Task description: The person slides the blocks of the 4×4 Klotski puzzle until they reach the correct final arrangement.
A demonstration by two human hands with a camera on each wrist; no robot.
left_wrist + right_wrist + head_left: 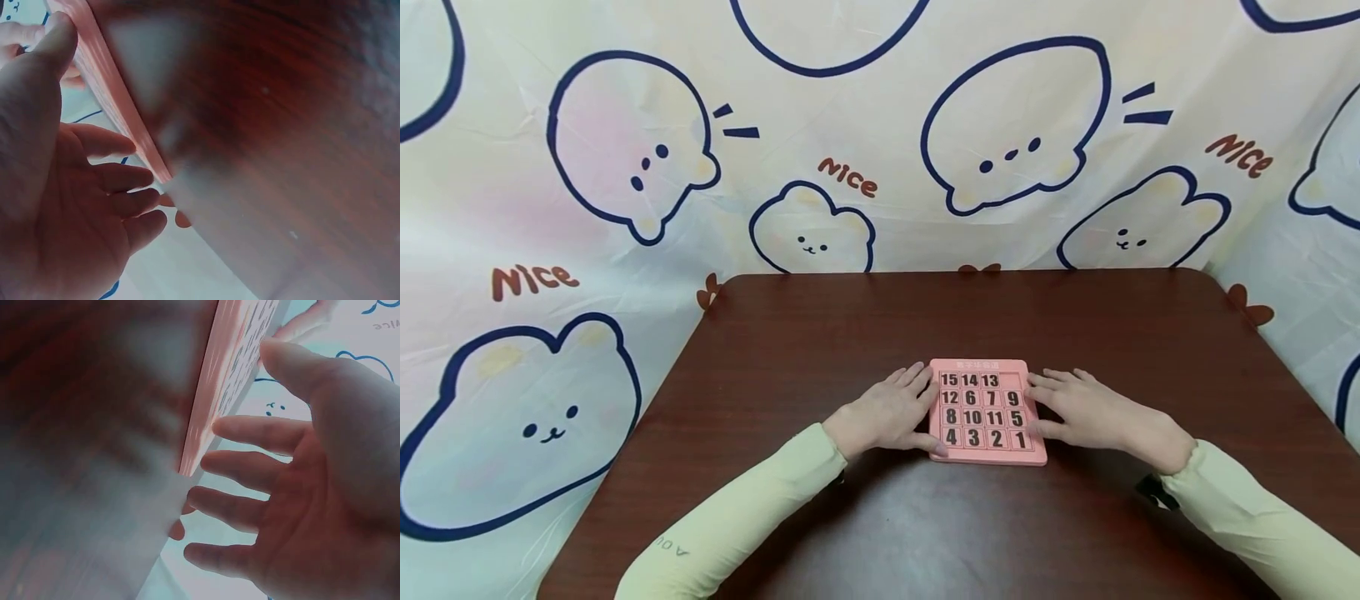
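Observation:
A pink sliding number puzzle lies flat on the dark wood table. Its rows read 15 14 13, then 12 6 7 9, 8 10 11 5 and 4 3 2 1; the top right cell has no tile. My left hand is at the puzzle's left side, its thumb at the lower left corner and its fingers extended near the upper left. On the opposite side my right hand has straight, spread fingers at the right edge. Both wrist views show the puzzle's pink side wall beside the fingers.
The brown table ends at a rounded far edge behind the puzzle. A pale cloth printed with blue-outlined cartoon animals hangs behind it and along both sides. Light green sleeves cover both forearms.

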